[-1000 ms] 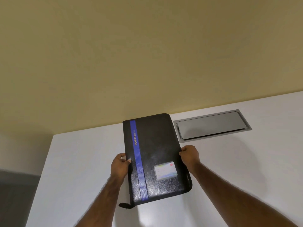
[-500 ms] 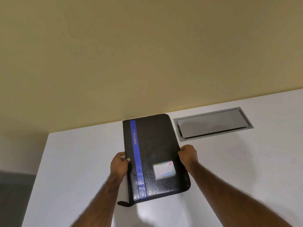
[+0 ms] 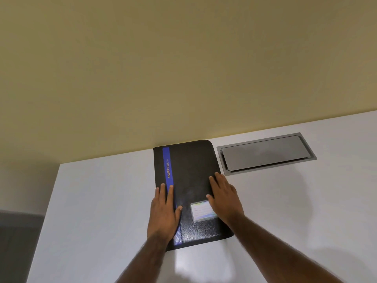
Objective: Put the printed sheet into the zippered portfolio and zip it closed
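A black zippered portfolio (image 3: pixel 190 172) with a blue stripe and a small card window lies closed and flat on the white table (image 3: pixel 102 201), its far edge near the wall. My left hand (image 3: pixel 164 211) rests flat on its left side, fingers straight across the blue stripe. My right hand (image 3: pixel 223 198) lies flat on its right side, fingers straight, partly covering the card window. No printed sheet is visible. The zipper pull is hidden by my left forearm.
A grey metal cable hatch (image 3: pixel 265 153) is set flush in the table to the right of the portfolio. A beige wall (image 3: pixel 183 68) stands behind the table. The table's left edge drops off to a dark floor (image 3: pixel 18 242).
Both hands let go of the portfolio's side edges and now lie flat on its cover. The portfolio has settled flat on the table.
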`<state>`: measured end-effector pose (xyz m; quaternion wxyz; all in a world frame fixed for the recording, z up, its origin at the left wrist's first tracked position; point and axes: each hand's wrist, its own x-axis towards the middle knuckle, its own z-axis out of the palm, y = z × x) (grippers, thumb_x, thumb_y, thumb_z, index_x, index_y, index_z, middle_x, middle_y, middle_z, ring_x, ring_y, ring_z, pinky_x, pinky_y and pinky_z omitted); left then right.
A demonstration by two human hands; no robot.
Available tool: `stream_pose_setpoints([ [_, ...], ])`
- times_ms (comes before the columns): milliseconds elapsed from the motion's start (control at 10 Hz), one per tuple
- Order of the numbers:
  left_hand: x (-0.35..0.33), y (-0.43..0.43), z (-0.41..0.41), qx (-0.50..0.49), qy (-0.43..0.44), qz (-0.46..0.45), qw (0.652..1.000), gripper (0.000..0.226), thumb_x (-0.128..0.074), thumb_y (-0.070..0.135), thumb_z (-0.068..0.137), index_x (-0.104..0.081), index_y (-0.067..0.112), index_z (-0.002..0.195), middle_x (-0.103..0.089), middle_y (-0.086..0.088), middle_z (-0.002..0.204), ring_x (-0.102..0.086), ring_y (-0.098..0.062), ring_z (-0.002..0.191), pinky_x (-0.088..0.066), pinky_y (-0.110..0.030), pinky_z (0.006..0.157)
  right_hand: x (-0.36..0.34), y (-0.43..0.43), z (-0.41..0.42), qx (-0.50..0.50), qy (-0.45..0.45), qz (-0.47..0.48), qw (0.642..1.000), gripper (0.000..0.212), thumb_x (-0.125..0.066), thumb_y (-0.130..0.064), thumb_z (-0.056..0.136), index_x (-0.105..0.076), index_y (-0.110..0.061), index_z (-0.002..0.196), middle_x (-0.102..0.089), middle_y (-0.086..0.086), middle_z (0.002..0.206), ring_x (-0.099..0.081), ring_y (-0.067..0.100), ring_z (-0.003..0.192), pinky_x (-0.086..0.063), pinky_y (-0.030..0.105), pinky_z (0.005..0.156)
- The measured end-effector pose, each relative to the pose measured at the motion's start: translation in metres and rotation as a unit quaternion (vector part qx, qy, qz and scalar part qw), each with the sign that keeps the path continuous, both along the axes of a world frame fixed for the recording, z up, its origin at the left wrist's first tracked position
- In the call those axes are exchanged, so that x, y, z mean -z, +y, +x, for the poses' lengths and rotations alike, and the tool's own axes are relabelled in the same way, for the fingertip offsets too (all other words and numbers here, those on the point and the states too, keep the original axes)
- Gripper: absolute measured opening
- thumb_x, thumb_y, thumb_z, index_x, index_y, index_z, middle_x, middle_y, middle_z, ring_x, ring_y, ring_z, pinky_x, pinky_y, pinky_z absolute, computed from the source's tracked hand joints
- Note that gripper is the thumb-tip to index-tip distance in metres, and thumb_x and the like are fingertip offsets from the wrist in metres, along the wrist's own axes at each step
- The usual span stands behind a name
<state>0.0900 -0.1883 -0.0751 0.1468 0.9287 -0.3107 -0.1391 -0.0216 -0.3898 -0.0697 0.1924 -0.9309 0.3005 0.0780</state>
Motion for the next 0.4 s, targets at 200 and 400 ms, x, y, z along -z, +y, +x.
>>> stream_pose_setpoints([
  [200,0.015,0.004,-0.013,0.066,-0.031,0.112,0.991,0.075,-0.001,0.065,0.095,0.013,0.026,0.158,0.020,-0.001,0.165,0.015,-0.025,0.154,0.004,-0.041,0.125,0.021,0.009,-0.010,-0.079,0.067,-0.034,0.994,0.071,-0.032,-0.054,0.102,-0.005,-0.025,0.161,0.005,0.002,0.170,0.007,0.028,0.157,-0.005,0.050,0.124],
  [400,-0.009,0.004,-0.009,0.041,-0.023,0.149,0.988,0.080,0.008,0.069,0.086,0.024,0.029,0.154,0.028,-0.003,0.164,0.022,-0.027,0.152,0.009,-0.045,0.124,0.008,0.007,-0.011,-0.082,0.086,-0.072,0.990,0.077,-0.027,-0.063,0.099,-0.001,-0.025,0.160,0.006,0.004,0.170,0.007,0.030,0.156,-0.001,0.054,0.123],
])
